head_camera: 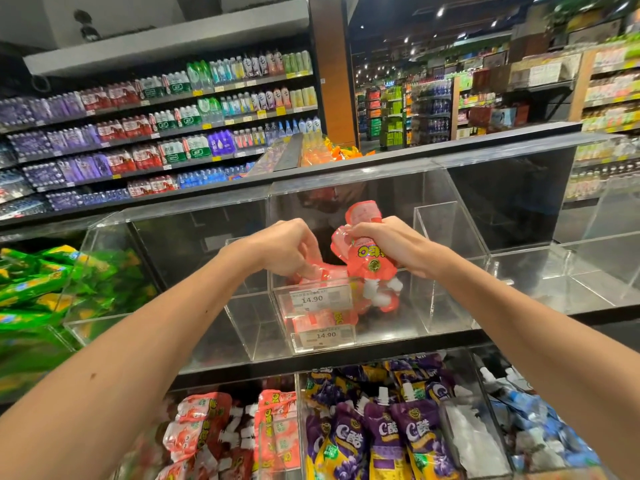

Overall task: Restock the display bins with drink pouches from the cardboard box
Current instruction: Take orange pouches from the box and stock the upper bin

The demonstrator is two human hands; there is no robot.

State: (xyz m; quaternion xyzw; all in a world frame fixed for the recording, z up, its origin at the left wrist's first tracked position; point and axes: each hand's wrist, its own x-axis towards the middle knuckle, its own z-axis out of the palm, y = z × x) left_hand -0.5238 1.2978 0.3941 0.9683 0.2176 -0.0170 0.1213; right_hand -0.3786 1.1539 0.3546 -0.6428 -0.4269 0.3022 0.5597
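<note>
Both my hands reach over a clear acrylic display bin [446,271] on the middle shelf. My right hand [391,242] grips a bunch of pink drink pouches [369,261], white caps hanging down, above the bin's front. My left hand [287,249] has curled fingers on more pink pouches [320,273] lying low in the bin. A few pink pouches [322,318] lie at the bin's bottom behind two 14.90 price tags [313,299]. No cardboard box is in view.
Lower bins hold pink pouches [214,434], purple pouches [384,431] and blue ones [540,431]. Green packs [38,289] fill the bin at left. Clear bins [588,265] stand at right. Bottled-drink shelves [156,133] run behind.
</note>
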